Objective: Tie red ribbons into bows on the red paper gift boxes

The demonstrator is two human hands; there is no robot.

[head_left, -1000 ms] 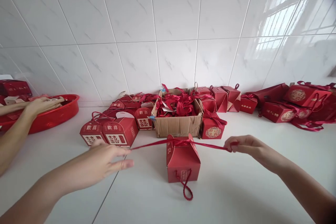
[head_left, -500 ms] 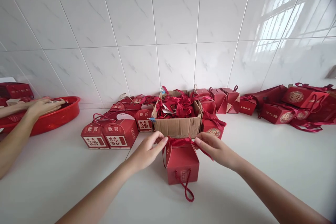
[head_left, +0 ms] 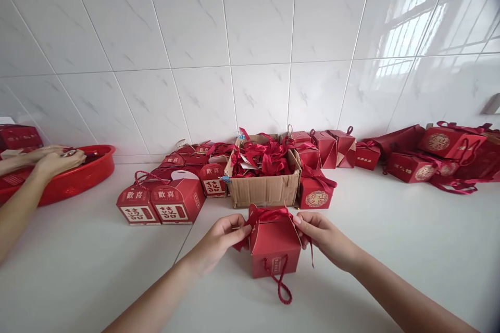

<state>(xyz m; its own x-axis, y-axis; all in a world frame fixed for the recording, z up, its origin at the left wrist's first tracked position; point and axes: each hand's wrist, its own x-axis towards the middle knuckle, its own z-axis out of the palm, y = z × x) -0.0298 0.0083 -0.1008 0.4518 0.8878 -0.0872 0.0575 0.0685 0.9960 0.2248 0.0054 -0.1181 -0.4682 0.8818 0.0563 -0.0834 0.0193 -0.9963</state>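
In front of me a red gift box (head_left: 275, 247) with sloped sides stands upright on the white counter. A dark red ribbon (head_left: 275, 213) lies across its top, and a twisted cord handle (head_left: 282, 286) hangs down its near side onto the counter. My left hand (head_left: 224, 239) is at the box's left upper corner, thumb and fingers pinched on one end of the ribbon. On the other side my right hand (head_left: 322, 234) pinches the ribbon's right part, its thin tail dangling below the fingers. The far face of the box is hidden.
Behind the box stands a cardboard carton (head_left: 265, 190) full of red ribbons. Boxes with white labels (head_left: 174, 203) are grouped to its left; more red boxes (head_left: 439, 143) lie at right. Another person's hands (head_left: 58, 161) work over a red basin (head_left: 97, 169) at far left.
Both hands have come slightly lower, drawing the ribbon down at the two sides of the box. The other person's hands have moved a little left over the basin.
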